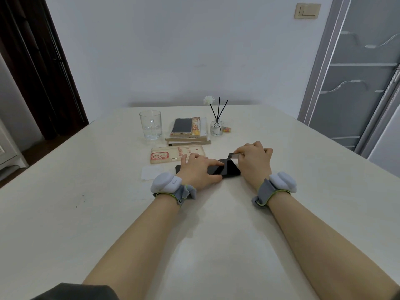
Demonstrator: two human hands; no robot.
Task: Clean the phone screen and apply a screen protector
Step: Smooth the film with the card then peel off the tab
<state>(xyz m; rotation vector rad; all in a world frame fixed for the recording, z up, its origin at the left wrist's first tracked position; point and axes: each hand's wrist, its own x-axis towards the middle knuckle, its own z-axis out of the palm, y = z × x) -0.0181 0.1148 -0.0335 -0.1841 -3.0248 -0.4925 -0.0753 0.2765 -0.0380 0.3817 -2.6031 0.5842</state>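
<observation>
A black phone point(227, 168) lies flat, screen up, on the white table point(108, 213), lengthwise left to right. My left hand point(198, 171) rests on its left half, fingers stretched across the glass and thumb along the near edge. My right hand point(254, 161) is at the phone's far right corner and pinches a small grey strip point(233, 156) between thumb and fingers, just above the screen's edge. A thin white sheet point(149, 172) lies on the table left of the phone.
Behind the phone lies a clear phone case point(173, 153) with red print. Farther back stand a glass mug point(150, 127), a second phone point(182, 126) on stacked books point(188, 139), and a reed diffuser bottle point(216, 126). The wall is just beyond.
</observation>
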